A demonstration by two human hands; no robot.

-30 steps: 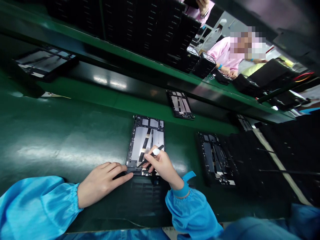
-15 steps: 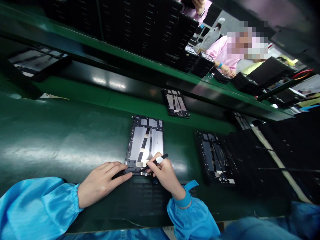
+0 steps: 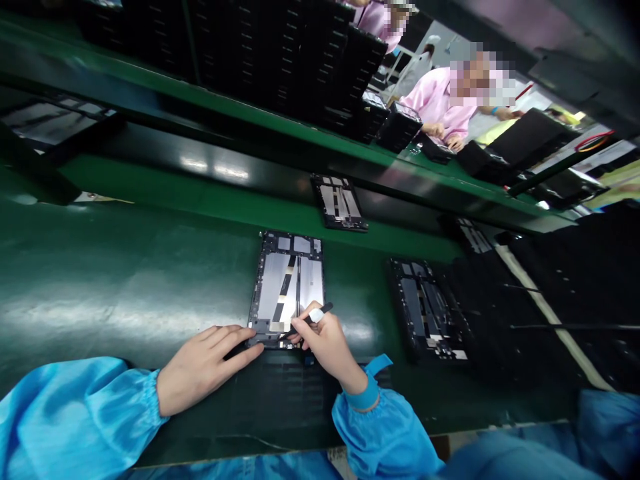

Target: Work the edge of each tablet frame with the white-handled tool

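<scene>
Opened tablet (image 3: 305, 280) is lying long-ways ahead on the green bench (image 3: 125, 267), the right hand (image 3: 327, 343) pinching a thin black tool (image 3: 327, 308) at its near end, the loosely spread left hand (image 3: 207, 363) touching its near-left corner.

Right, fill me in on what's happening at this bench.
A person is working on an opened, tablet-like device lying on the green bench. Their left hand rests at its near left corner, while the right hand holds a slim dark tool pointed down at the device's near end. Its inside is exposed, with no cover over it. A similar opened device lies farther back, and another lies to the right.
</scene>
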